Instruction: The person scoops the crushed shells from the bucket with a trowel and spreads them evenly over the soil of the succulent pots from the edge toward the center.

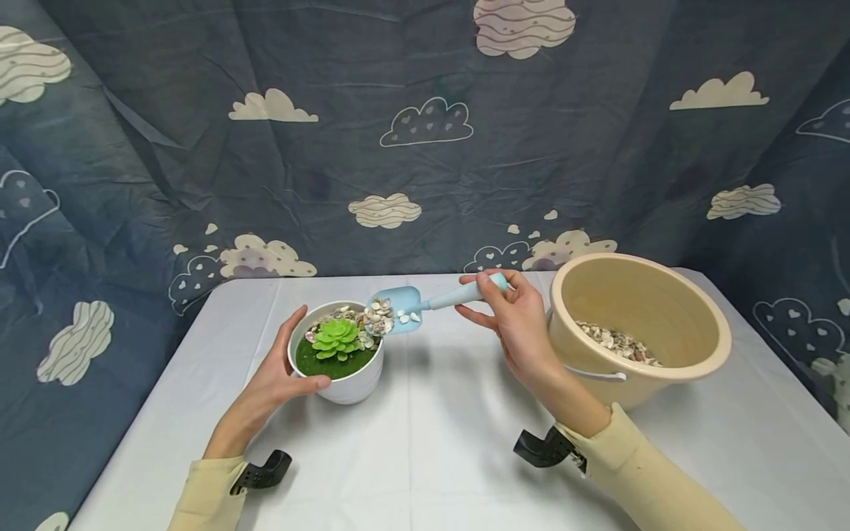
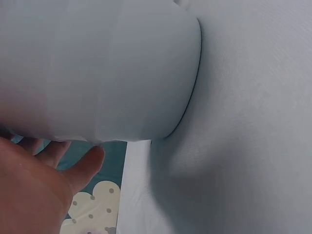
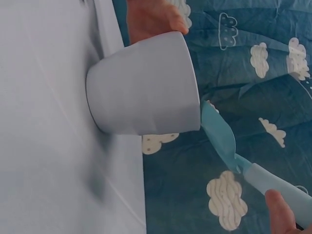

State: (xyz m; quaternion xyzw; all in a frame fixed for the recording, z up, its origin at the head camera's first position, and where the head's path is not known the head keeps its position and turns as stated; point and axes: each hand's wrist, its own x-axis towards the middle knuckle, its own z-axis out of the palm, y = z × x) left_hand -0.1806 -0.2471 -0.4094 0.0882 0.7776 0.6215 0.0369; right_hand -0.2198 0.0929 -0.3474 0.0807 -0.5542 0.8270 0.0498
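Observation:
My left hand (image 1: pixel 274 377) holds a white flower pot (image 1: pixel 353 389) from the left, thumb at the near rim and fingers round its far side. In the pot a bright green artificial succulent (image 1: pixel 336 338) sits on green moss (image 1: pixel 312 365), with small shells along the back and right. My right hand (image 1: pixel 524 324) grips the handle of a light blue hand trowel (image 1: pixel 458 296). Its blade carries small shells (image 1: pixel 379 317), with its tip over the pot's right rim. In the right wrist view the blade (image 3: pixel 219 134) tilts down at the pot's rim.
A large cream bucket (image 1: pixel 578 295) with a white handle (image 1: pixel 594 375) stands at the right, just beyond my right hand. Shells (image 1: pixel 617 343) lie in its bottom. White cloth (image 1: pixel 425 428) covers the table, and a dark cloud-patterned curtain (image 1: pixel 425 177) hangs behind it.

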